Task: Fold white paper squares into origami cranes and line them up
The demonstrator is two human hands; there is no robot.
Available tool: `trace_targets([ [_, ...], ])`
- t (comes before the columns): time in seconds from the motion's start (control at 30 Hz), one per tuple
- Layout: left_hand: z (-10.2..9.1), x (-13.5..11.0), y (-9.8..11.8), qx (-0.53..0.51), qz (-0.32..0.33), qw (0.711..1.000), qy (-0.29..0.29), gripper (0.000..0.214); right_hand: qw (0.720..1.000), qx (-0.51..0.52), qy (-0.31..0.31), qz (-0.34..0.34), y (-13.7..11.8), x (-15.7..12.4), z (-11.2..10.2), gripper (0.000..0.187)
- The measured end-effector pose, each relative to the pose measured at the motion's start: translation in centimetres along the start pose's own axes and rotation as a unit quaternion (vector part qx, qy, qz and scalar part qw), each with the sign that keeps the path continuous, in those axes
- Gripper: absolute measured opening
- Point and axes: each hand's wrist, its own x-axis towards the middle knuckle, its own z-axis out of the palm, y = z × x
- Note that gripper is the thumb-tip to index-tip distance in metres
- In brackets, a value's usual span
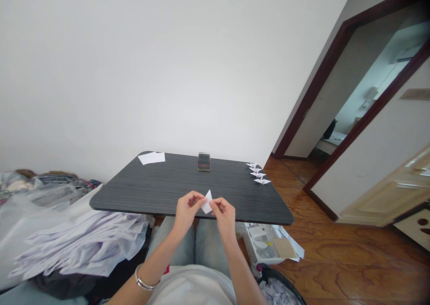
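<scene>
A small folded piece of white paper (208, 203), kite-shaped with its point upward, is held over the front edge of the dark table (151, 191). My left hand (189, 206) pinches its left side between thumb and fingers. On the opposite side, my right hand (223, 210) grips the paper's right edge, its fingers curled. Several folded paper cranes (262, 181) stand in a row at the table's right end. Flat sheets of white paper (152, 157) lie at the far left corner.
A phone (204, 162) stands at the table's back edge by the wall. Left of the table is a heap of white cloth (83, 242) and plastic. Below right are an open white box (264, 247) and a black bin (282, 289) of paper scraps.
</scene>
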Motion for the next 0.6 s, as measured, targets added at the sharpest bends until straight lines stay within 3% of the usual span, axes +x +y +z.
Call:
trace_targets([
  [0.6, 0.42, -0.26, -0.03, 0.002, -0.028, 0.999, -0.019, 0.015, 0.999, -0.019, 0.007, -0.031, -0.69, -0.09, 0.18, 0.020],
])
